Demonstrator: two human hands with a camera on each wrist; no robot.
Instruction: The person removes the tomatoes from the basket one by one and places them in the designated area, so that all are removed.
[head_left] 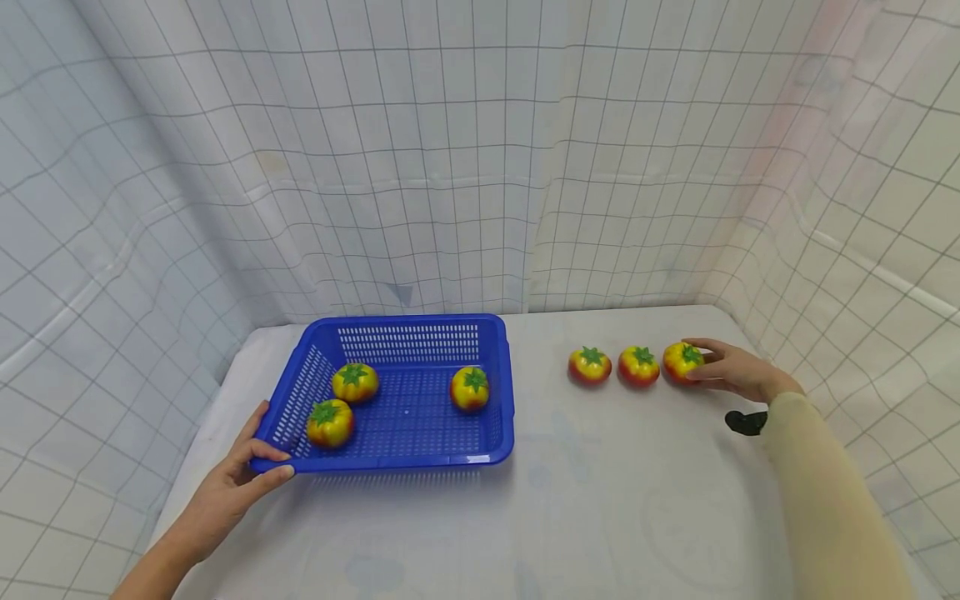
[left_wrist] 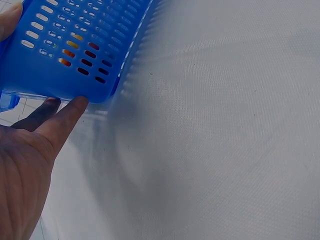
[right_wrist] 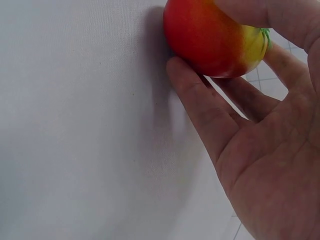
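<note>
I have my right grip (head_left: 737, 371) curled round the tomato (head_left: 677, 363) farthest right of the blue basket (head_left: 397, 462), left grip (head_left: 228, 485) pinching its rim; a shallow hold could let the tomato slip

Head view bright and even; wrist views dimmer, with soft grey shadow on the white woven-textured tabletop (left_wrist: 225, 150) beside the bare left hand's fingers (left_wrist: 65, 118)

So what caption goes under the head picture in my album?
Left hand holds a blue basket with three fruits; right hand grips the rightmost fruit outside it.
</note>
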